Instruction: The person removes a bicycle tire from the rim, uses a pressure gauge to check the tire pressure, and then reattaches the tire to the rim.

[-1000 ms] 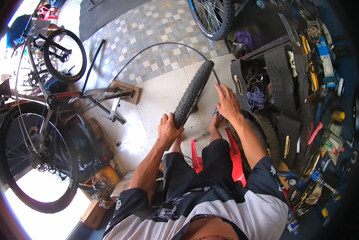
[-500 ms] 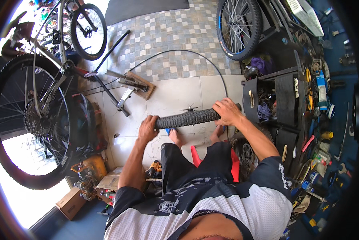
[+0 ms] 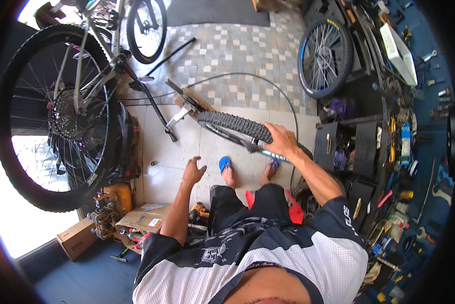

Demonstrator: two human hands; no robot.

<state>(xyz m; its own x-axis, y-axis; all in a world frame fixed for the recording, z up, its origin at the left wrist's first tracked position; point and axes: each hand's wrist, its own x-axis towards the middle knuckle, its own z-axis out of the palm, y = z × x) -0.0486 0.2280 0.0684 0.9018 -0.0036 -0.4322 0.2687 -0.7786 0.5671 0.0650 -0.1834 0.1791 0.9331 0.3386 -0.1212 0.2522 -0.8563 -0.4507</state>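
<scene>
A bicycle wheel [image 3: 235,124] with a black knobby tyre is held tilted in front of my legs. Its rim and hub show below the tread. My right hand [image 3: 282,141] grips the tyre from above on its right side. The wheel's left end overlaps the metal stand on a wooden block [image 3: 187,107]; whether they touch I cannot tell. Below that end my left hand [image 3: 193,171] hangs off the wheel, fingers apart and holding nothing.
At left a bicycle [image 3: 88,96] is held up near a black stand leg [image 3: 156,114]. Another wheel [image 3: 324,58] leans at the far right, above a dark tool cabinet [image 3: 366,147]. A black hose [image 3: 283,93] curves across the floor. Beside my legs lies a yellow drill [image 3: 199,210].
My left hand has let go of the tyre and dropped lower. The wheel, still in my right hand, has tilted so its side shows. The whole view has shifted.
</scene>
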